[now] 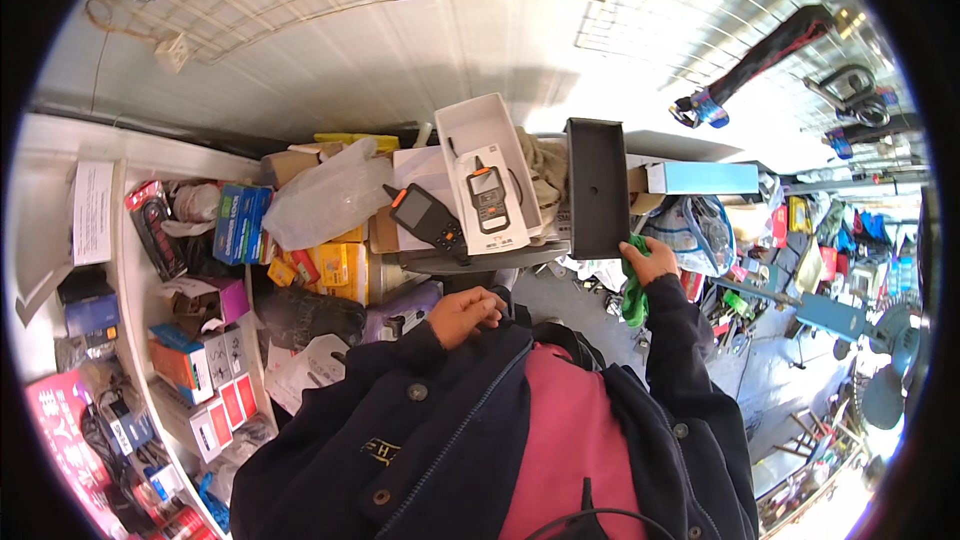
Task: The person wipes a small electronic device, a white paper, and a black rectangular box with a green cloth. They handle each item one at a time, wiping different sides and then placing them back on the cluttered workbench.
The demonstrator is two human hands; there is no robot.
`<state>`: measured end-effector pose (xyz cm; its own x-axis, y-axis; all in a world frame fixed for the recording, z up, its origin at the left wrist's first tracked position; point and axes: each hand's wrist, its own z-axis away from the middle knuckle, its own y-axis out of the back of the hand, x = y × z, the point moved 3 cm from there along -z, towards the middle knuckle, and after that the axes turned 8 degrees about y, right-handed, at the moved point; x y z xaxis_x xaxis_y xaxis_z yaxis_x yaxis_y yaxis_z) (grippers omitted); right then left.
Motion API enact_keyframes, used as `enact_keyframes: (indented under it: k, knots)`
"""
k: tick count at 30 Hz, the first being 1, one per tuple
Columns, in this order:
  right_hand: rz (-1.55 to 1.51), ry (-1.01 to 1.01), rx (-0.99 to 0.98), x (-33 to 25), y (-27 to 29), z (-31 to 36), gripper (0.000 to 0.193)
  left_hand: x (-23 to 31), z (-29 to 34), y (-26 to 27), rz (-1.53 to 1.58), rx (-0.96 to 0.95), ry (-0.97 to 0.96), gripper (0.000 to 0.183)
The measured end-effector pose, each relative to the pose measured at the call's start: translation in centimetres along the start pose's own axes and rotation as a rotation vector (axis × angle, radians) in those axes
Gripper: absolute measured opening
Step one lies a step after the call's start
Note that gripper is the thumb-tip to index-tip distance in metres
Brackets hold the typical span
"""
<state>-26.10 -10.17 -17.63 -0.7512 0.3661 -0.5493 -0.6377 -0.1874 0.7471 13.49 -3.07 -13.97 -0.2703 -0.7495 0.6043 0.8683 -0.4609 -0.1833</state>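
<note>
My right hand (655, 260) is closed on a crumpled green cloth (635, 298), its fingers at the lower right corner of an open black box (598, 190). My left hand (466, 316) is held in front of my chest, fingers curled together, with nothing visible in them. Beyond it, on a dark round-edged surface (490, 258), a black handheld device (426, 217) with a screen, keypad and stubby antenna lies tilted. Beside that stands a white box (478, 118), with a card or lid (488, 202) picturing a similar device leaning in it.
Shelves (125, 285) with boxed goods line the left. A bubble-wrap bag (330, 198) and yellow boxes (342, 270) crowd the area left of the device. On the right are a light blue box (703, 178), a clear bag (695, 235) and a fan (890, 380). Wire mesh hangs on the wall.
</note>
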Motion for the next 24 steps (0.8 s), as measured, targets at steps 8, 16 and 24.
enact_keyframes:
  k: [8,16,24]
  knots:
    - [0.402,-0.037,-0.107,-2.8,1.6,-1.8,0.056,0.8,-2.1,-2.5,-0.121,-0.103,-0.197,0.035]
    - [0.116,0.097,-0.123,0.3,1.5,-0.5,0.044,1.3,-4.7,-4.5,-0.141,-0.023,-0.219,0.037]
    - [-0.525,0.036,-0.211,1.2,2.5,9.1,0.032,3.7,-8.0,-7.3,0.399,-0.169,-0.056,0.090]
